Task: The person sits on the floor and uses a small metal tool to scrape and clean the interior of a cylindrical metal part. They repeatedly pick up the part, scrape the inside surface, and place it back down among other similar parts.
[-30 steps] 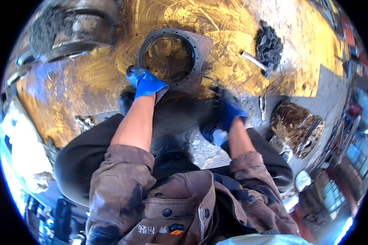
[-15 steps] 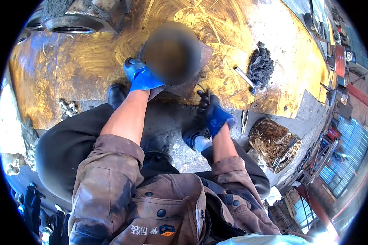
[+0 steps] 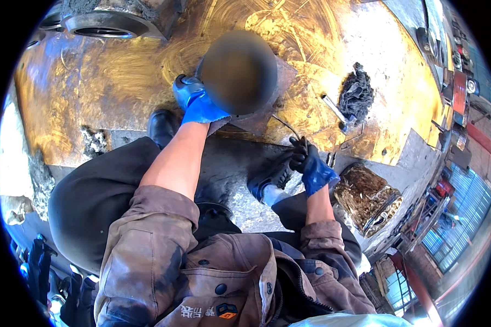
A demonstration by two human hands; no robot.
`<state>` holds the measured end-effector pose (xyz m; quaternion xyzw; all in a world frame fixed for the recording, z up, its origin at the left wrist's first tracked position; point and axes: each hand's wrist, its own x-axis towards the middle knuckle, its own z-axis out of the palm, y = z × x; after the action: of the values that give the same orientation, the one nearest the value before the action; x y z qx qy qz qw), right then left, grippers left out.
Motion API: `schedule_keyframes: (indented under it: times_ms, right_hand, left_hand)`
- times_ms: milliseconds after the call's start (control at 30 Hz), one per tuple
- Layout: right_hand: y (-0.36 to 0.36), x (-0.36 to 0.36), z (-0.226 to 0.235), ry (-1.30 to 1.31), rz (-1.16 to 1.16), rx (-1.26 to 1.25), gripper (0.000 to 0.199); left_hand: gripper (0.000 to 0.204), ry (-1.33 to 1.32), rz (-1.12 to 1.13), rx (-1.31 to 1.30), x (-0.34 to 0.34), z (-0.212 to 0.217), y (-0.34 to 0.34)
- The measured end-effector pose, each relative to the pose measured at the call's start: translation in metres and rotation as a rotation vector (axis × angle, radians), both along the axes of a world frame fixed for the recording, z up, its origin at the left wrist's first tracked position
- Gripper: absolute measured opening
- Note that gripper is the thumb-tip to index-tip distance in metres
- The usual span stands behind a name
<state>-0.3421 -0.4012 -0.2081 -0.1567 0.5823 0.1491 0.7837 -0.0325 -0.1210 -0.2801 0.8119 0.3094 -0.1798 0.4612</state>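
Steel plate: we crouch over a wide, scratched, golden-brown plate (image 3: 109, 87) that fills the upper part of the view.
Ring housing: a big round metal housing (image 3: 101, 24) sits at the plate's top left edge; we cannot see into it.
Container: a rusty, basket-like box (image 3: 368, 199) stands at lower right, just beside our right forearm; it holds brownish, tangled matter that we cannot make out.
Flange part: the flat grey piece (image 3: 275, 95) lies on the plate ahead of us, its middle hidden under a blurred round patch.
Rag: a dark crumpled cloth (image 3: 357, 95) lies to the right of the flange, with a short metal tool (image 3: 333, 109) just beside it.
Shoes: our two black shoes (image 3: 161, 126) rest at the plate's near edge.
Left hand: our blue-gloved left hand (image 3: 199, 103) has its fingers curled around the flange's left rim, clamped on it.
Right hand: our blue-gloved right hand (image 3: 311, 166) is closed around a thin dark wire-like rod (image 3: 286, 126) that runs up toward the flange.
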Motion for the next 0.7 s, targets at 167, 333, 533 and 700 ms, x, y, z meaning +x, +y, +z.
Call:
schedule_keyframes:
  times_ms: [167, 333, 533, 700]
  right_hand:
    - [0.08, 0.091, 0.051, 0.08, 0.081, -0.072, 0.037]
    - [0.005, 0.019, 0.007, 0.128, 0.099, -0.138, 0.044]
    - [0.098, 0.091, 0.087, 0.263, 0.574, -0.527, 0.044]
    - [0.028, 0.006, -0.004, 0.173, 0.049, -0.222, 0.043]
  left_hand:
    - [0.038, -0.002, -0.024, 0.063, -0.011, 0.0, 0.022]
    - [0.038, -0.027, -0.111, 0.091, -0.003, 0.007, -0.003]
    - [0.037, -0.006, -0.175, 0.169, -0.016, 0.01, 0.021]
    - [0.037, -0.024, -0.285, 0.215, -0.004, 0.013, 0.006]
